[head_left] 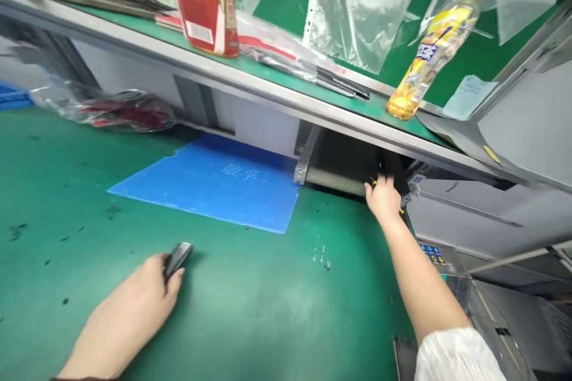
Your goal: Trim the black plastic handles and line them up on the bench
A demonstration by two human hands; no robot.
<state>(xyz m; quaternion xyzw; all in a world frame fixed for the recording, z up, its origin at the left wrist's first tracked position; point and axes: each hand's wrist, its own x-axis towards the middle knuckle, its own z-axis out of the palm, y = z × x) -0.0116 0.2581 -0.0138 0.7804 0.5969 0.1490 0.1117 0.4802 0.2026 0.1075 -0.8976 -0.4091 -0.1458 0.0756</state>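
Note:
My left hand (134,303) is closed around a small dark grey handheld tool (179,260) with a rounded, shiny end; its exact kind does not show. It hovers over or rests on the green tabletop (250,303), left of centre. My right hand (385,199) reaches in under the shelf, at the front right corner of a black flat-topped unit (344,158) with a ribbed front edge. Its fingers are bent around something I cannot make out; bits of yellow show beside them. A blue sheet (232,184) with pale handwriting lies on the table between my hands.
Overhead runs a shelf edge (286,104) bearing a red and yellow pouch (208,6), a tilted drink bottle (435,53) and pens (342,82). Plastic-wrapped red material (127,112) lies at the back left. Small scraps (322,256) dot the table. A machine (440,257) stands at right.

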